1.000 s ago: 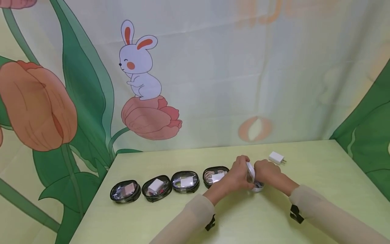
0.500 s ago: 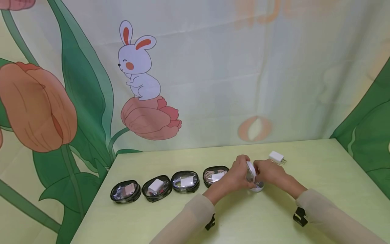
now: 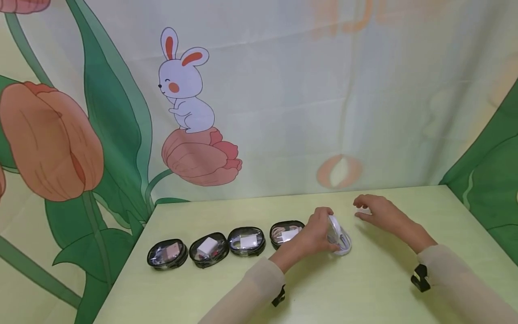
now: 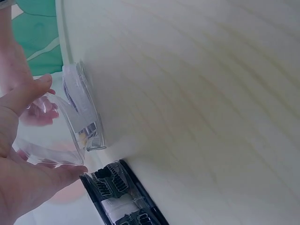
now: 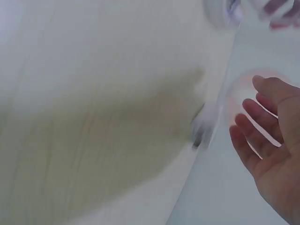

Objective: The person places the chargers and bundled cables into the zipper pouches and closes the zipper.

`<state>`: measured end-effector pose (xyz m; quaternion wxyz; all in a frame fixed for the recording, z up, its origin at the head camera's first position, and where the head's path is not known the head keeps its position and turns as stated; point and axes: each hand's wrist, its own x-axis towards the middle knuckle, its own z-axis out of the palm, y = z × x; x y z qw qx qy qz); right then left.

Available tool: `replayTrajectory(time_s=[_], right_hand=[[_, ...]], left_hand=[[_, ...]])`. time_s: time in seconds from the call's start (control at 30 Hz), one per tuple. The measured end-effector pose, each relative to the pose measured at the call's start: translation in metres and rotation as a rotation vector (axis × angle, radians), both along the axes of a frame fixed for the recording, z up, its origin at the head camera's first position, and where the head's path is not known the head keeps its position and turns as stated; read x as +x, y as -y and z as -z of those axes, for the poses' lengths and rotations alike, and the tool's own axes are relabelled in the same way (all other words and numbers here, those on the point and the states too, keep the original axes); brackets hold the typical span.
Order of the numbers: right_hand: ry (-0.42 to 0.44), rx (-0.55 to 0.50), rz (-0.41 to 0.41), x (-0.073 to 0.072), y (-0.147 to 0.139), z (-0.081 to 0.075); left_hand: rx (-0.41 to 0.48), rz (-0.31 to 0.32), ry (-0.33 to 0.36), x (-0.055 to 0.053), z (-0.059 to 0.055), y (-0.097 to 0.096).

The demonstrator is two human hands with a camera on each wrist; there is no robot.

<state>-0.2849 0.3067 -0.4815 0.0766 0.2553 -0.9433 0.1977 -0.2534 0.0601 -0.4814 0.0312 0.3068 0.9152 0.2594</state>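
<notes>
My left hand (image 3: 309, 236) grips a clear plastic case (image 4: 72, 119), thumb on one side and fingers on the other. In the head view a coiled white cable (image 3: 345, 245) sits just right of that hand. The left wrist view has the cable in a clear section beside the gripped part. My right hand (image 3: 382, 216) is raised at the back right with fingers loosely bent, holding nothing. A white charger plug (image 5: 207, 124), blurred in the right wrist view, lies on the table below it. The hand mostly hides the plug in the head view.
Left of my left hand stands a row of several black-rimmed clear pouches, among them one with a pink block (image 3: 167, 253) and one with a white plug (image 3: 248, 241). The nearest pouch (image 3: 279, 225) is partly hidden by my left hand. A printed curtain (image 3: 263, 112) hangs behind the table.
My right hand has come away from the case and cable, moving right and back toward the charger plug, with its fingers loosening. My left hand keeps its hold in nearly the same place.
</notes>
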Motion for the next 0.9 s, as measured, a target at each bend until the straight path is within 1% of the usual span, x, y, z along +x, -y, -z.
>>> replayTrajectory(time_s=[0.1,0.23,0.33,0.43,0.53,0.73,0.9], right_hand=[[0.014,0.027,0.046,-0.004,-0.015,-0.001],[0.08,0.066,0.102,-0.009,-0.031,-0.003],[0.13,0.096,0.132,-0.01,-0.038,-0.003],[0.169,0.111,0.151,-0.012,-0.042,0.001],[0.187,0.099,0.153,-0.013,-0.044,0.006],[0.17,0.04,0.135,-0.014,-0.041,0.016],[0.189,0.003,0.158,-0.014,-0.038,0.023]], left_hand=[[-0.01,0.0,0.002,0.001,0.0,0.0],[-0.018,0.001,0.003,0.002,0.001,0.001],[-0.018,0.007,-0.001,0.001,0.0,0.0],[-0.018,0.009,0.002,0.001,0.0,-0.001],[-0.027,0.01,0.003,0.001,-0.001,-0.001],[-0.048,0.01,-0.001,0.001,-0.003,-0.002],[-0.059,0.006,-0.002,0.001,-0.002,-0.002]])
